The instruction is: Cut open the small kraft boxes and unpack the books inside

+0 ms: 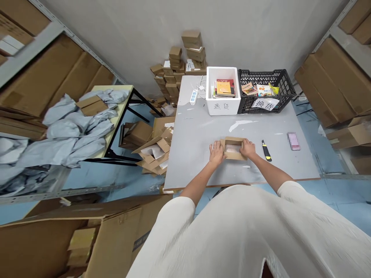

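A small open cardboard box (235, 156) rests on the grey table (191, 154), with something pale and wrapped inside it. My left hand (216, 153) grips the box's left end, a ring on one finger. At the opposite end, my right hand (248, 149) is closed on the right side of the box. A black and yellow utility knife (266, 151) lies to the right of my right hand. Farther right is a pink object (293, 141), its surface blurred out.
Behind the box stand a white foam bin (223, 107) and a black crate (262, 105), both holding books or packets. A power strip (194, 97) lies back left. Cardboard boxes (153, 152) are piled left of the table; grey parcels (66, 127) cover a side table.
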A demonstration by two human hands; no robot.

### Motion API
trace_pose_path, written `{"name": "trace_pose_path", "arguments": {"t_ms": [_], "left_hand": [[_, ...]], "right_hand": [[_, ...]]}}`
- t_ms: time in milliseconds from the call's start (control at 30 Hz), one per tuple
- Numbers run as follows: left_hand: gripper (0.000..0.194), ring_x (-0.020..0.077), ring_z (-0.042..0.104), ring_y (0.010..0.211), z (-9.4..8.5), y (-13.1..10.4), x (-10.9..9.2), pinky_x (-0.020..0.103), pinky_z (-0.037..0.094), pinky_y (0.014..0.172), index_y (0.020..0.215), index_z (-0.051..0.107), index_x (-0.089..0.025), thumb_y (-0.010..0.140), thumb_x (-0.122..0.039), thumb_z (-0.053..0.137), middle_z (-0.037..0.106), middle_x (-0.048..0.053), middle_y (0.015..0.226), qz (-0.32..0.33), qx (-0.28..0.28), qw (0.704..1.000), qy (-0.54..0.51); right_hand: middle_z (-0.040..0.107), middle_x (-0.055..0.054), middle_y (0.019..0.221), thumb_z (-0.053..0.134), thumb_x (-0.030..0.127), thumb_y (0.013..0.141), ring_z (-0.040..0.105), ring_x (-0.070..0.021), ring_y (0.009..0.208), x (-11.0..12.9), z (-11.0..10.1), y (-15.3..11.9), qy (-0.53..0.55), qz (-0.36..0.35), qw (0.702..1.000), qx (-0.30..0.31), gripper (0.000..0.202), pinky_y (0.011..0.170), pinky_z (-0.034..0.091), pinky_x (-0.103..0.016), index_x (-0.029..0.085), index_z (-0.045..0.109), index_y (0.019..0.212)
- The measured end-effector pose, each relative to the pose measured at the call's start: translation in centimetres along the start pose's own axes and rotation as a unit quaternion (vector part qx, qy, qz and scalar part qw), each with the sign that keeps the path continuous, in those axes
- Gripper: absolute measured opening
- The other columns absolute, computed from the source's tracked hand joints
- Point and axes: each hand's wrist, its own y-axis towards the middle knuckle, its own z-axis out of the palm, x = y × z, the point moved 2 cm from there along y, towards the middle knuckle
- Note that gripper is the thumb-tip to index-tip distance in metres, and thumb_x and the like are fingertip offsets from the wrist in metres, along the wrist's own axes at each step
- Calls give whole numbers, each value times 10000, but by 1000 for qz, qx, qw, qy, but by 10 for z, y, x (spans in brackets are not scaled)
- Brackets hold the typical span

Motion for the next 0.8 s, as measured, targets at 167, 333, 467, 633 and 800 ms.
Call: {"name": "trace_pose_path", "arguments": {"t_ms": [167,333,467,633,800], "left_hand": [[757,419,406,1592,-6,24,5,580,313,1295,1575,535,-199,919,-444,822,454,228,1706,35,79,996,-10],[1093,418,376,1628,-5,48,6,538,364,1274,1731,283,-274,840,-470,886,236,190,1843,60,119,988,-76],[1263,465,321,1658,6,59,11,567,344,1294,1763,212,-296,752,-498,943,143,186,1875,55,146,982,-103],[1282,465,326,1658,15,66,17,550,367,1283,1749,268,-282,706,-562,958,217,188,1858,48,142,979,-135],[1255,447,408,1597,15,63,18,527,398,1249,1732,306,-298,698,-523,981,272,168,1841,40,125,981,-143]], "right_hand": [[445,-204,1707,590,245,959,535,-379,1378,7,2,0,-2,20,1000,-5,615,1143,430,-497,166,474,1558],[512,-167,1679,613,312,929,583,-389,1352,-3,-4,3,53,2,999,11,640,1138,495,-488,188,521,1551],[616,-141,1597,575,318,920,634,-354,1348,-27,-10,0,168,-50,984,13,712,1141,544,-474,208,498,1619],[572,-136,1658,528,274,906,670,-303,1339,-67,-10,-11,245,-39,968,-30,795,1110,588,-465,231,426,1693],[571,-211,1626,543,307,944,729,-284,1205,-94,1,-20,217,19,975,-35,776,1069,600,-469,183,401,1697]]}}
